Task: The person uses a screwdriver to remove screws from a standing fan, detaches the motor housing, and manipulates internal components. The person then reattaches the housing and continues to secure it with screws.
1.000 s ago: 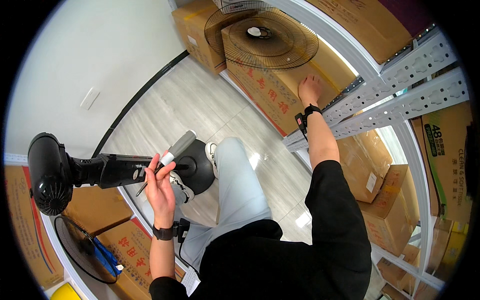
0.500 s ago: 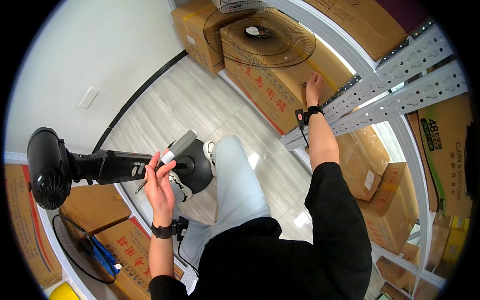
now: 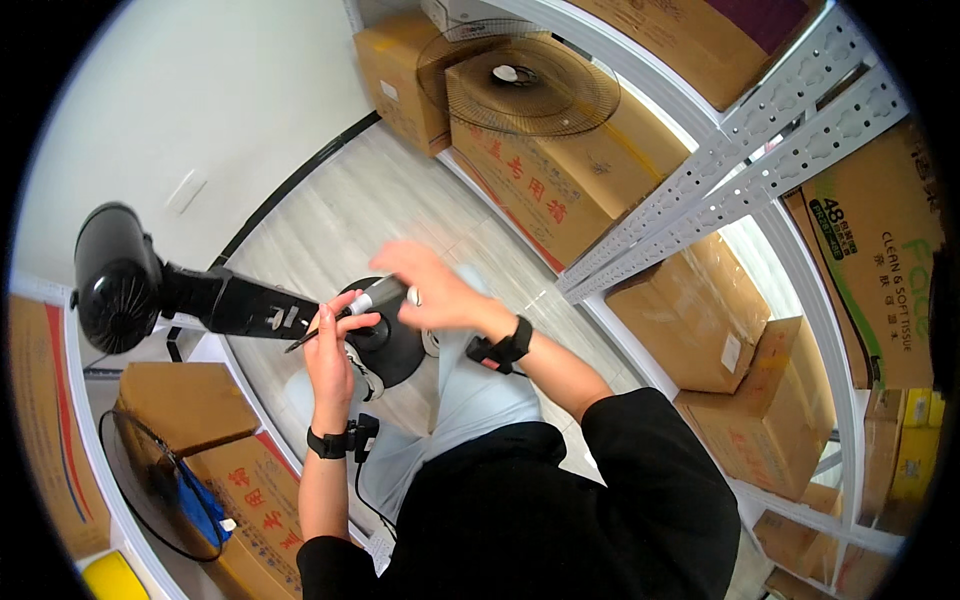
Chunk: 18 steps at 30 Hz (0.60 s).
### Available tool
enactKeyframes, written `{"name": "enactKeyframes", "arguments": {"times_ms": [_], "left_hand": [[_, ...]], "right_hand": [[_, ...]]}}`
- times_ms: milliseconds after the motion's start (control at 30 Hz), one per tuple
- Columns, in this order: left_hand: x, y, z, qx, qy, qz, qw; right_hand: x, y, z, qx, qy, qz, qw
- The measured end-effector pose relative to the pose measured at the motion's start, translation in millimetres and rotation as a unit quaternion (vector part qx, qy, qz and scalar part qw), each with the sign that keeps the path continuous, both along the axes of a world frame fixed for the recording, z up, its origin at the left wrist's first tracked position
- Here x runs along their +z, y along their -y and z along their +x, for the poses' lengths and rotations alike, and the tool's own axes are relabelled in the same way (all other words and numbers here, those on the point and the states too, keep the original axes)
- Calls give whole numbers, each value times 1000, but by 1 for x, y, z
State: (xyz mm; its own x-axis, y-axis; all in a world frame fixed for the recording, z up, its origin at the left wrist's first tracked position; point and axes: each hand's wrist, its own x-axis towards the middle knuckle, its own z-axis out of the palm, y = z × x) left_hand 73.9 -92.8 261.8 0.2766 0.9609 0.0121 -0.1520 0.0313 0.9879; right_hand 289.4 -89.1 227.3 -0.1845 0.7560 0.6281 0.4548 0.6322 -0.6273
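Observation:
My left hand (image 3: 330, 370) grips a slim tool (image 3: 365, 302) with a grey-and-white handle and dark shaft. It is against the neck (image 3: 245, 305) of a black standing fan, whose rounded motor head (image 3: 120, 280) leans left. The round base (image 3: 395, 365) sits on the floor between my legs. My right hand (image 3: 430, 285) is beside the tool's handle, with blurred fingers; a small pale object shows by its thumb, too unclear to name.
A wire fan grille (image 3: 540, 105) lies on cardboard boxes (image 3: 510, 180) on the back shelf. Metal shelving (image 3: 700, 210) with boxes runs along the right. At lower left, another dark grille (image 3: 125, 490) rests by boxes and blue material (image 3: 200, 500). A white wall (image 3: 180, 100) stands behind.
My right hand has left the box on the back shelf and moved down-left to the tool in my left hand. The fan head sits higher in the picture.

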Motion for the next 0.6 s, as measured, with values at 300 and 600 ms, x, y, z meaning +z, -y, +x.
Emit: {"name": "enactKeyframes", "arguments": {"times_ms": [300, 600], "left_hand": [[0, 4, -73, -16, 47, 73, 996], [-68, -99, -191, 210, 135, 152, 956]], "right_hand": [[-27, 11, -94, -36, -207, -258, 943], [-37, 8, -109, -10, -284, -361, 888]]}}
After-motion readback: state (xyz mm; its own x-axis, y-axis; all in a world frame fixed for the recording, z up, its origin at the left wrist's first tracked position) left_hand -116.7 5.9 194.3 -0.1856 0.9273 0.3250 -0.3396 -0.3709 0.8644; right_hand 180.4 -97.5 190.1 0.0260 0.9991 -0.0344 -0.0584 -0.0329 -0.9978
